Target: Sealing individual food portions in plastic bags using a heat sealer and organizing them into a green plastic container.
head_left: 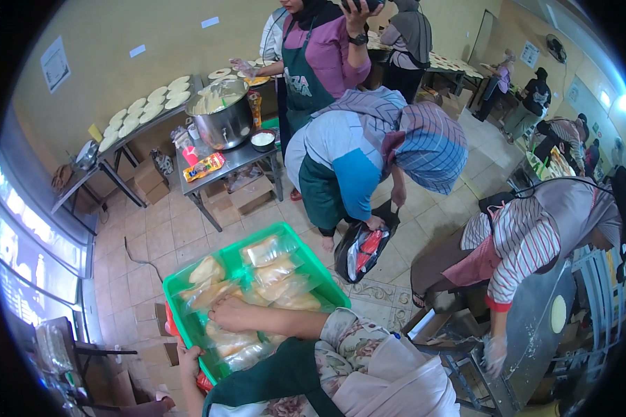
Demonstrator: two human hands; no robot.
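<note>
A green plastic tray (313,258) sits in front of me, filled with several clear plastic bags of pale bread or pastry. My left hand (190,360) is closed around the tray's near left rim. My right hand (228,313) reaches across into the tray, its fingers curled down over a bag of bread (212,293) at the left; the fingertips are partly hidden. Beside it lie another bag of bread (271,251) toward the far side and a bag of bread (233,340) nearer me.
Ahead, a person bends over a black plastic bag (366,250) on the tiled floor. A metal table (240,158) at the left holds a large steel mixing bowl (222,121). Rows of flat dough rounds (146,108) lie along the wall. Another person leans over a worktable (535,333) at right.
</note>
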